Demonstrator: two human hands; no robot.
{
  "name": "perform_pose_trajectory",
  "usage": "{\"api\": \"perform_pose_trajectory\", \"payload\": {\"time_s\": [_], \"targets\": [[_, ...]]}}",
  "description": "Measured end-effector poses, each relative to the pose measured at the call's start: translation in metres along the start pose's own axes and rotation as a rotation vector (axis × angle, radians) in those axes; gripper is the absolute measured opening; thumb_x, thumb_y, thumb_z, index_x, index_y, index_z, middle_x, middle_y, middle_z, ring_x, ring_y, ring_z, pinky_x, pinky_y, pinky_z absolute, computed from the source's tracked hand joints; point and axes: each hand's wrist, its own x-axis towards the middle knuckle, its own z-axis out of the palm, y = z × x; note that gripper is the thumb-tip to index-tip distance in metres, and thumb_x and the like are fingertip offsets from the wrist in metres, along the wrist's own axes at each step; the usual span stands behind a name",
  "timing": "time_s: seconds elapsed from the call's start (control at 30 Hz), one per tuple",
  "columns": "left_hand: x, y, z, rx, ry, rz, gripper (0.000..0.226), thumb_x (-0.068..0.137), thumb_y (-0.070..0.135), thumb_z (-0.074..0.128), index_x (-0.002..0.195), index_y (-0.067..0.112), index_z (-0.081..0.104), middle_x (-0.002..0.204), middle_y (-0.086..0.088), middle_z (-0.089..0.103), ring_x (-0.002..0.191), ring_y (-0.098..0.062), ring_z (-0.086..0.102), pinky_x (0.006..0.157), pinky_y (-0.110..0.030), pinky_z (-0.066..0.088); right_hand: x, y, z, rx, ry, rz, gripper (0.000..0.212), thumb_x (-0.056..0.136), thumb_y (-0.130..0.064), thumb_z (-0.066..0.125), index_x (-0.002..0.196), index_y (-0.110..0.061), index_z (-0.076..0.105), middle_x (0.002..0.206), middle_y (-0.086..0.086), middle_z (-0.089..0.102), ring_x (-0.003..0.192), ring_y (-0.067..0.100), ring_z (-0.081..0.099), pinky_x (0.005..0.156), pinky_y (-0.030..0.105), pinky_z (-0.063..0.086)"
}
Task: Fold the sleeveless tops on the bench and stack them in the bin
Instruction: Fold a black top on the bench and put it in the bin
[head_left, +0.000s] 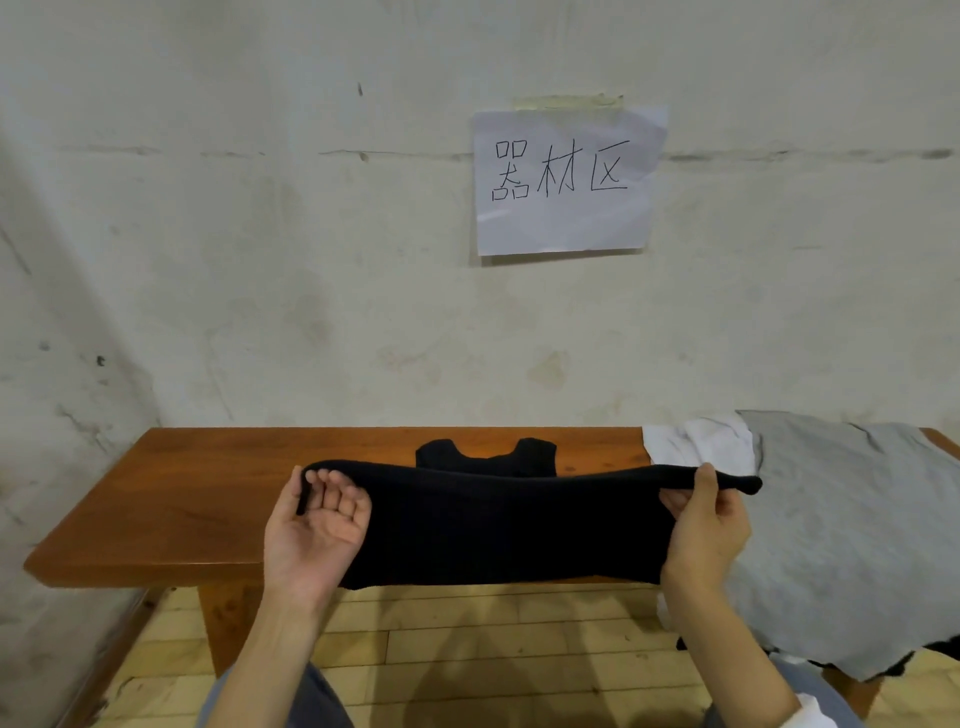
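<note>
The top (509, 525) is plain black. The bench (182, 499) is reddish-brown wood. At the right lie a grey cloth (841, 535) and a white cloth (696, 441). The far wall (260, 260) is off-white, and its paper sign (563, 179) is white with black writing.

Your left hand (317, 525) and right hand (706, 530) are both uncovered, and both forearms are bare. At 5 o'clock in the frame a white sleeve (818, 714) ends near the right elbow, its edge bunched into a thick fold. At 7 o'clock there is grey-blue trouser cloth (317, 696) beneath your left forearm. A second patch (802, 678) of the same colour sits at 5 o'clock, just beside the right forearm. Weave too blurred to tell.
</note>
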Motion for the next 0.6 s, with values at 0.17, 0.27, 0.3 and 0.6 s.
{"api": "perform_pose_trajectory", "payload": {"time_s": [0.17,0.27,0.3,0.6], "targets": [[0.057,0.003,0.011,0.046,0.007,0.035,0.035,0.048,0.012,0.089,0.078,0.014,0.070,0.082,0.005,0.066,0.075,-0.008,0.066,0.077,-0.023,0.047,0.034,0.008,0.049,-0.055,0.004,-0.045,0.031,0.098,-0.032,0.047,0.087,-0.007,0.060,0.075,0.001,0.065,0.071,0.012,0.063,0.070,0.025,0.050],[0.099,0.002,0.018,0.111,0.102,0.044,0.023,0.072,0.021,0.079,0.090,0.012,0.069,0.095,0.002,0.068,0.085,-0.013,0.068,0.081,-0.026,0.048,0.059,0.026,0.086,-0.090,-0.069,0.008,0.029,0.099,-0.033,0.043,0.083,-0.012,0.056,0.078,0.002,0.068,0.077,0.014,0.066,0.081,0.031,0.050],[0.113,-0.001,0.017,0.150,0.145,0.050,0.022,0.085,0.028,0.067,0.100,0.012,0.067,0.104,0.000,0.068,0.095,-0.016,0.066,0.085,-0.029,0.049,0.066,0.037,0.096,-0.109,-0.122,0.033,0.028,0.100,-0.033,0.041,0.090,-0.012,0.057,0.089,0.006,0.070,0.087,0.017,0.066,0.087,0.033,0.050],[0.159,-0.066,-0.055,2.256,-0.333,0.395,0.045,0.098,0.045,0.036,0.136,0.025,0.050,0.148,0.008,0.039,0.142,-0.011,0.024,0.119,-0.033,0.010,0.016,0.133,0.104,-1.049,-0.659,-0.283,0.059,0.100,-0.043,0.036,0.149,-0.014,0.025,0.158,0.005,0.018,0.147,0.021,0.010,0.119,0.038,0.011]]}}
